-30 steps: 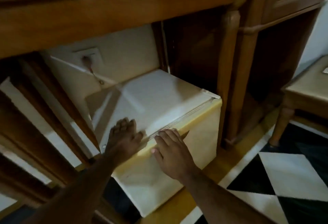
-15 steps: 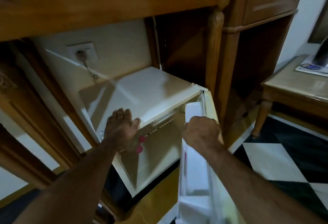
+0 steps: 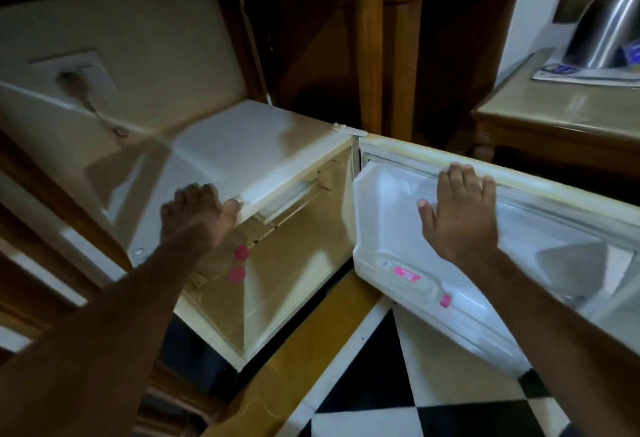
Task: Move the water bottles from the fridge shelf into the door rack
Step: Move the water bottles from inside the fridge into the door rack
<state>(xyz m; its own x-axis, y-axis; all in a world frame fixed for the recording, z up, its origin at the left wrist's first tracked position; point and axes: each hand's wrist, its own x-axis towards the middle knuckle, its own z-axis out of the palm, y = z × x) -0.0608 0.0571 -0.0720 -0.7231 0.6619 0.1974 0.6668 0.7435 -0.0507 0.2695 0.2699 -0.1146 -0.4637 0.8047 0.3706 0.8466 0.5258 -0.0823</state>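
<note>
The mini fridge (image 3: pixel 242 156) sits low under a wooden desk, and its door (image 3: pixel 519 228) stands swung wide to the right. The left hand (image 3: pixel 197 218) rests on the front edge of the fridge top, fingers curled over it and thumb pressed against the lip, probably to brace the light cabinet so it does not shift as the door is pushed. The right hand (image 3: pixel 457 214) lies flat on the door's inner liner, fingers spread and reaching the top edge, holding nothing; it seems to keep the door open and steady.

Two pink-capped water bottles (image 3: pixel 235 263) show inside the fridge just below the left wrist, their clear bodies hard to make out in the dim cavity. One more bottle with a pink label (image 3: pixel 415 280) lies on its side in the door rack (image 3: pixel 367 263).

Judging from this, the transfer has hardly begun: the shelf bottles are untouched, and either hand must let go before reaching in.
</note>
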